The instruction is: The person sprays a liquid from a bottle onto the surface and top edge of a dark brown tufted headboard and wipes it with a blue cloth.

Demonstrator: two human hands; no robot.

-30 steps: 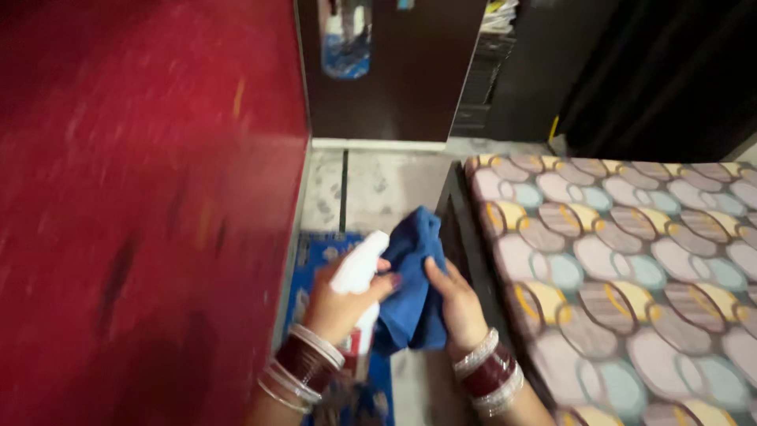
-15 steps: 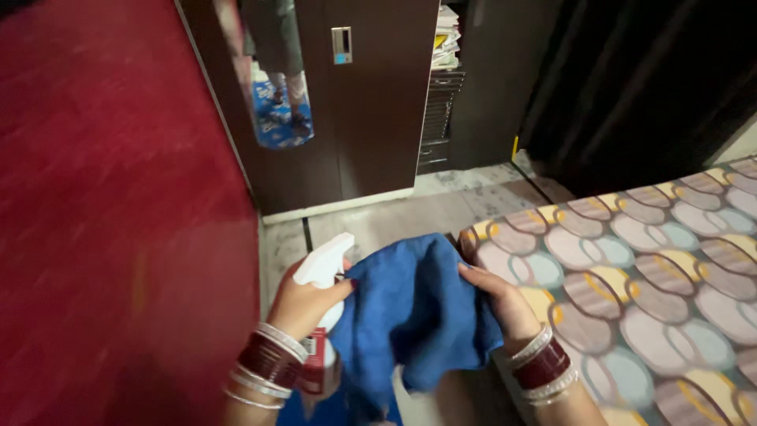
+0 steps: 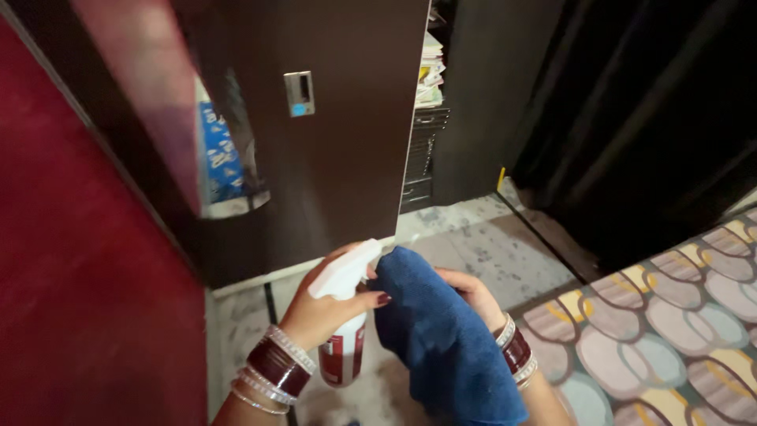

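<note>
Head view: looking down past both forearms at the hands, held close together low in the middle of the frame.
Left wrist: stack of maroon and silver bangles (image 3: pixel 277 369), nearest the camera, lower left.
Right wrist: matching bangles (image 3: pixel 516 355), partly covered by cloth.
Left hands note: left hand (image 3: pixel 322 312) wrapped around the neck of a spray bottle (image 3: pixel 345 315), thumb with dark nail polish laid across the front; fingers closed on it.
Spray bottle look: white trigger head pointing up and right, pale body below the hand with a red label band on the lower half; held upright, slightly tilted, hanging over the floor.
Right hands note: right hand (image 3: pixel 471 293) mostly under the blue cloth (image 3: pixel 441 335), fingers curled at its far edge, holding it up.
Blue cloth look: deep blue, soft nap like microfibre, bunched and draped in one thick fold from the bottle's nozzle down toward the lower edge of the frame; its upper corner touches the trigger head.
Bed: patterned cover (image 3: pixel 670 331) at lower right, overlapping ovals in grey, brown, pale blue and yellow; just beside the right forearm.
Floor: pale speckled stone (image 3: pixel 489 244) under and beyond the hands, with a dark joint line at left.
Left side: large red surface (image 3: pixel 71 276), blurred.
Cupboard: dark brown glossy door (image 3: pixel 347 134) beyond the hands, small metal handle plate (image 3: pixel 299 93) on it, reflections on its left part.
Far: stacked papers (image 3: pixel 428 71) in a gap right of the door; dark curtain (image 3: pixel 646 118) further right.
</note>
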